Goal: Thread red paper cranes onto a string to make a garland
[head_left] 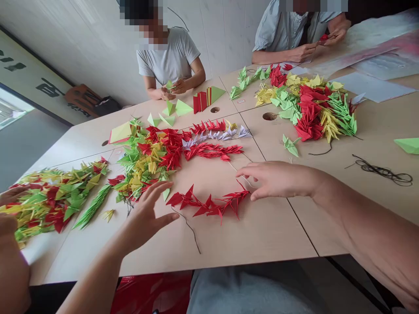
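A string of red paper cranes (211,206) lies in a shallow curve on the table in front of me. Off its left end hovers my left hand (147,218), open, fingers stretched and holding nothing. My right hand (275,179) is beside the string's right end, fingers apart and with nothing visibly gripped; whether a fingertip touches the end crane I cannot tell. A dark thread (191,229) trails from the left end towards the table edge. Past my left hand sits a heap of red, yellow and green paper cranes (144,161). White and red crane strings (212,150) stretch right from it.
Another crane pile (62,192) lies at far left, with another person's hand on it. More crane strings (314,107) lie at back right, near a coil of black cord (381,169). Two people sit across the table (262,235), folding paper. Folded red and green sheets (207,98) lie before one.
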`<state>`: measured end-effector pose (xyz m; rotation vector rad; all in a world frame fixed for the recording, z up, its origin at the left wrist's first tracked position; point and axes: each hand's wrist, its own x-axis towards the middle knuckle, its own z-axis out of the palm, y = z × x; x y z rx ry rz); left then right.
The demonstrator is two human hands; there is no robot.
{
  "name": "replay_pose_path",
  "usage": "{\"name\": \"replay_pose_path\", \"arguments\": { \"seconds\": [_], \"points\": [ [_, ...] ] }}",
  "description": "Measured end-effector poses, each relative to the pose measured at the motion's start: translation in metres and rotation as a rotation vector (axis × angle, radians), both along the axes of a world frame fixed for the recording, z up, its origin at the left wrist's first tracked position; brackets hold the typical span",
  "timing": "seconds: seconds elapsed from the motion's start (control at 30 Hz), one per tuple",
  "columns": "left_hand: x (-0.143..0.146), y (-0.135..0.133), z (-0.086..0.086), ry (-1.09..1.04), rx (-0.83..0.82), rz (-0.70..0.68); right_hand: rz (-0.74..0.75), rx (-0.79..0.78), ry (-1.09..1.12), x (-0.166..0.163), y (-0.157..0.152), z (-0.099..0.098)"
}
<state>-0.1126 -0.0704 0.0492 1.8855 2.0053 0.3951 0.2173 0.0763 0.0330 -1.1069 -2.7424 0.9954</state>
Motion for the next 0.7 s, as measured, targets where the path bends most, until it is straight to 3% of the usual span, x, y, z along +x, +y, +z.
{"name": "replay_pose_path", "arguments": {
  "seconds": [0.1,0.2,0.33,0.43,0.53,0.63,0.7],
  "points": [
    [0.007,0.012,-0.023,0.06,-0.044,-0.048,-0.002,0.057,-0.02,-0.005,-0.01,-0.014],
    [0.022,0.015,-0.034,0.033,-0.033,-0.068,0.014,0.051,0.069,-0.012,-0.012,-0.022],
    [0.045,0.013,-0.034,-0.184,-0.063,-0.023,0.005,0.03,0.171,-0.019,-0.001,-0.021],
    [0.055,0.011,-0.03,-0.412,-0.179,-0.032,-0.128,0.077,0.24,-0.024,0.01,-0.017],
    [0.06,0.015,-0.024,-0.45,-0.276,-0.101,-0.237,0.127,0.361,-0.029,0.02,-0.012],
    [0.066,0.034,-0.02,-0.346,-0.152,-0.066,-0.219,0.164,0.503,-0.039,0.023,-0.011],
    [0.072,0.052,-0.021,-0.425,-0.003,0.002,-0.183,0.169,0.581,-0.047,0.021,-0.012]
  ]
}}
